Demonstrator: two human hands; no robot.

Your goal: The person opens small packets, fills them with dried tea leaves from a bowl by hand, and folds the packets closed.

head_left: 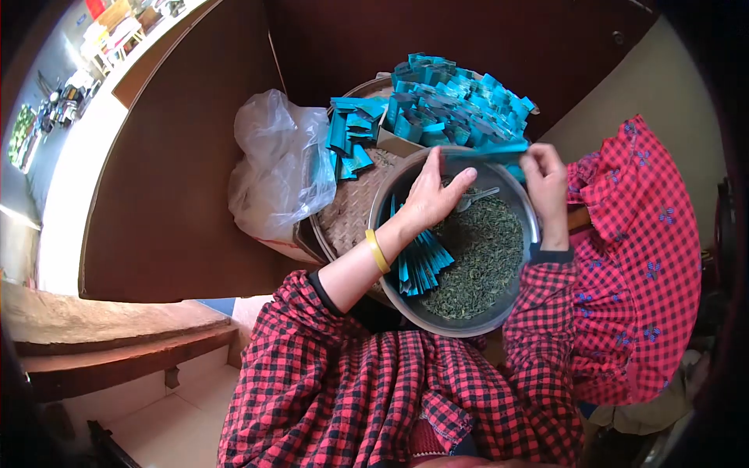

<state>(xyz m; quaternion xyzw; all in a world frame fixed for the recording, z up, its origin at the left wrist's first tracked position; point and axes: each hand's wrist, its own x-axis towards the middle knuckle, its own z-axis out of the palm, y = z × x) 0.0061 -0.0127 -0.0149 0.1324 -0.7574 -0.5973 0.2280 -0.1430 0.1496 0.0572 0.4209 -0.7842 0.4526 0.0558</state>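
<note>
A grey metal bowl (533,226) sits in front of me, holding dried tea leaves (484,265). A fan of narrow blue foil packets (425,264) stands at the bowl's left inside. My right hand (546,183) pinches the end of a blue packet (505,147) over the bowl's far rim; motion blurs it. My left hand (437,195), with a yellow bangle on its wrist, is over the bowl's far left side. Its thumb and finger are spread apart, near the left end of that packet. A clear plastic scoop (477,198) rests on the leaves, partly behind the left hand.
Behind the bowl, a box heaped with blue packets (460,97) stands on a woven tray (355,207). More loose packets (351,136) lie beside it. A clear plastic bag (277,168) hangs at the left. Brown panels (187,179) enclose the back and left; checked cloth (644,265) is at right.
</note>
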